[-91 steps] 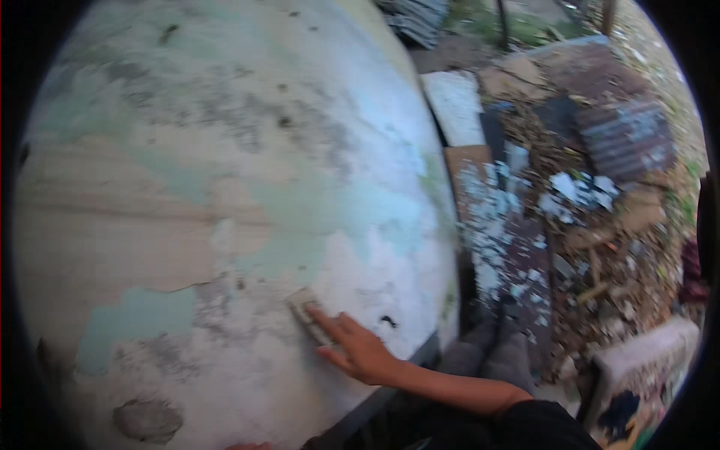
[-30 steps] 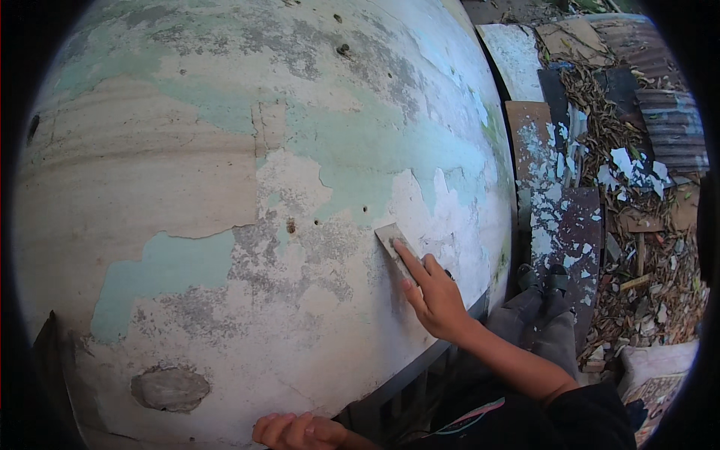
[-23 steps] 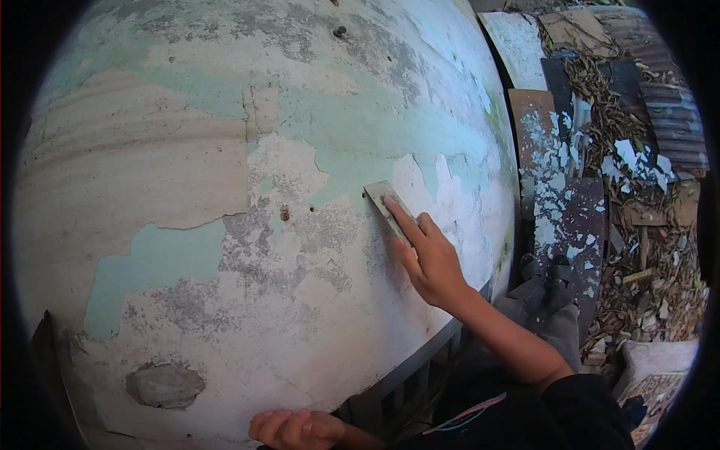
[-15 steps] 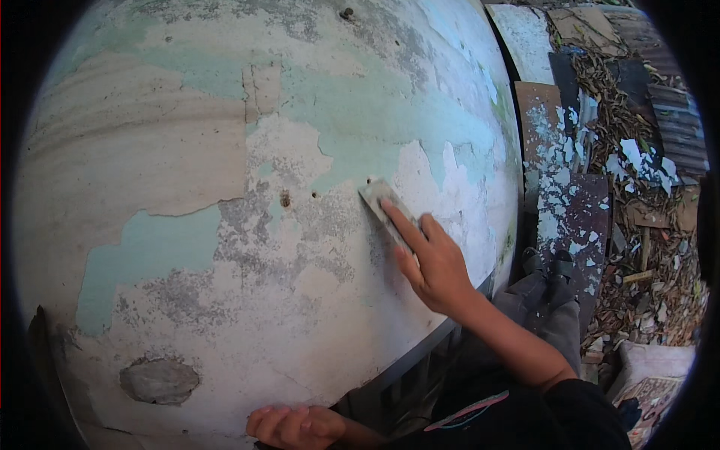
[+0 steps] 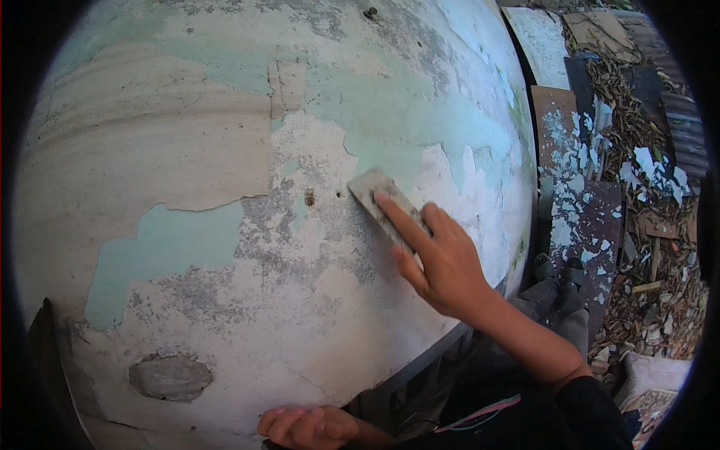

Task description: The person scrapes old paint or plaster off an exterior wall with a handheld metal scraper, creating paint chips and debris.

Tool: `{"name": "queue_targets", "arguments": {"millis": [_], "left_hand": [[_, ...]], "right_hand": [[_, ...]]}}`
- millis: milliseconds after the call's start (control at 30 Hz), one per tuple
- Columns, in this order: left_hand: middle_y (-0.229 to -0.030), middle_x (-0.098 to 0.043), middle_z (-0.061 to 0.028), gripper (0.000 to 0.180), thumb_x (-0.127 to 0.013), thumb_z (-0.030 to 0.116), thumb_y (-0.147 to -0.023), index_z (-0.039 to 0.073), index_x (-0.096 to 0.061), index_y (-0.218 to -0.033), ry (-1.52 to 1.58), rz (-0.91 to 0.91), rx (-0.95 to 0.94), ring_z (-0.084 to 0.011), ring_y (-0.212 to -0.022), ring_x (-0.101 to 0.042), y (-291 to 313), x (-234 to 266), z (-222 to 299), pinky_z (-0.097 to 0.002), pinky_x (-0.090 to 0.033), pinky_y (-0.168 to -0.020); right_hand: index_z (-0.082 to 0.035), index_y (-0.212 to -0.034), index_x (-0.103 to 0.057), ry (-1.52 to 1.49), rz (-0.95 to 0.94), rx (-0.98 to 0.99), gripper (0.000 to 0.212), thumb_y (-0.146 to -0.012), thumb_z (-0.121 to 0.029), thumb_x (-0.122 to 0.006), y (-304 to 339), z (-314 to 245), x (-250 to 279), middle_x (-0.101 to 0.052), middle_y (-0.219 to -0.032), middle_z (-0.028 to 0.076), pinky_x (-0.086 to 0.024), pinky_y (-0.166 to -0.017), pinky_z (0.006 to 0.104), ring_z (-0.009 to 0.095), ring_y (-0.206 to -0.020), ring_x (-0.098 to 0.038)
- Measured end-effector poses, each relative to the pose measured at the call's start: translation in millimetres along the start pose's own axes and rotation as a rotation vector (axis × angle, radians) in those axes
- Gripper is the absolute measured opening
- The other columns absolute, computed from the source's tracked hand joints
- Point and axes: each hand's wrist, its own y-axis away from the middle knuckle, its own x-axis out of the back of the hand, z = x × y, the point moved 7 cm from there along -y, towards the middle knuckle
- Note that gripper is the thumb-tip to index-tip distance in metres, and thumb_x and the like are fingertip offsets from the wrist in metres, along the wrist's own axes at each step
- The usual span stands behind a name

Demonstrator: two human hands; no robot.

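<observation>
My right hand (image 5: 450, 262) grips a flat, rectangular, grey-stained scraper (image 5: 375, 180), with the index finger stretched along its face. The scraper's far end lies against the worn wall (image 5: 330, 300), just right of a small dark hole (image 5: 339, 195). Pale green paint (image 5: 397, 112) with a ragged lower edge runs above it, and bare white and grey mottled plaster shows below. At the bottom, my left hand (image 5: 307, 427) is curled into a loose fist near the wall's lower edge; no object shows in it, though the palm is hidden.
A larger hole (image 5: 310, 197) and a rough grey patch (image 5: 171, 377) mark the wall. At left, a beige layer (image 5: 165, 142) ends in a torn edge. Boards with fallen paint flakes (image 5: 566, 202), dry leaves and corrugated sheets (image 5: 682, 127) cover the ground at right, beside my feet (image 5: 559, 268).
The whole view has shifted, so the wall and ground appear farther right. Across the wall, the scraper has slid left, closer to the small hole. My left hand stays curled.
</observation>
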Motion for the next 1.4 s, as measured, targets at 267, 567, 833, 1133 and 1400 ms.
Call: {"name": "queue_targets", "arguments": {"millis": [267, 567, 833, 1133, 1400], "left_hand": [[-0.071, -0.051, -0.0072, 0.036, -0.049, 0.032, -0.096, 0.007, -0.054, -0.070, 0.069, 0.105, -0.078, -0.0210, -0.068, -0.048, 16.6, 4.7, -7.2, -0.0359, -0.038, -0.065], [-0.069, -0.051, -0.0070, 0.034, -0.049, 0.029, -0.095, 0.007, -0.054, -0.070, 0.084, 0.057, -0.055, -0.0208, -0.067, -0.048, -0.6, 1.5, 2.0, -0.0365, -0.039, -0.066], [-0.070, -0.051, -0.0070, 0.036, -0.049, 0.030, -0.097, 0.007, -0.054, -0.070, 0.053, 0.064, -0.110, -0.0207, -0.068, -0.049, 19.8, 9.1, -9.9, -0.0361, -0.039, -0.065], [-0.071, -0.051, -0.0068, 0.034, -0.048, 0.029, -0.097, 0.008, -0.054, -0.071, 0.072, 0.000, -0.054, -0.0206, -0.068, -0.048, -3.9, -0.4, 6.7, -0.0367, -0.039, -0.067], [-0.072, -0.051, -0.0054, 0.034, -0.047, 0.029, -0.097, 0.009, -0.052, -0.070, 0.087, 0.014, 0.037, -0.0205, -0.069, -0.048, -3.8, -1.7, 7.1, -0.0373, -0.039, -0.067]], "right_hand": [[-0.020, -0.148, -0.040, -0.064, 0.000, -0.036, 0.058, -0.092, -0.024, -0.057, 0.5, 3.4, 0.0, -0.043, -0.085, 0.015, -0.041, -0.065, 0.0387, 0.030, -0.070, -0.047], [-0.026, -0.147, -0.042, -0.070, -0.001, -0.097, 0.054, -0.095, -0.026, -0.055, -8.6, 9.3, -7.7, -0.043, -0.082, 0.014, -0.042, -0.063, 0.0388, 0.029, -0.069, -0.048], [-0.026, -0.146, -0.042, -0.016, -0.002, -0.046, 0.054, -0.095, -0.028, -0.056, 5.5, 0.5, -6.2, -0.045, -0.083, 0.014, -0.043, -0.063, 0.0378, 0.028, -0.068, -0.049], [-0.025, -0.145, -0.043, -0.037, 0.160, -0.031, 0.049, -0.098, -0.031, -0.052, -58.1, 3.1, 1.0, -0.047, -0.084, 0.015, -0.045, -0.063, 0.0390, 0.028, -0.069, -0.052], [-0.022, -0.145, -0.043, -0.126, 0.139, -0.191, 0.047, -0.103, -0.041, -0.036, -121.1, 44.9, 21.0, -0.054, -0.091, 0.017, -0.048, -0.075, 0.0399, 0.030, -0.081, -0.059]]}}
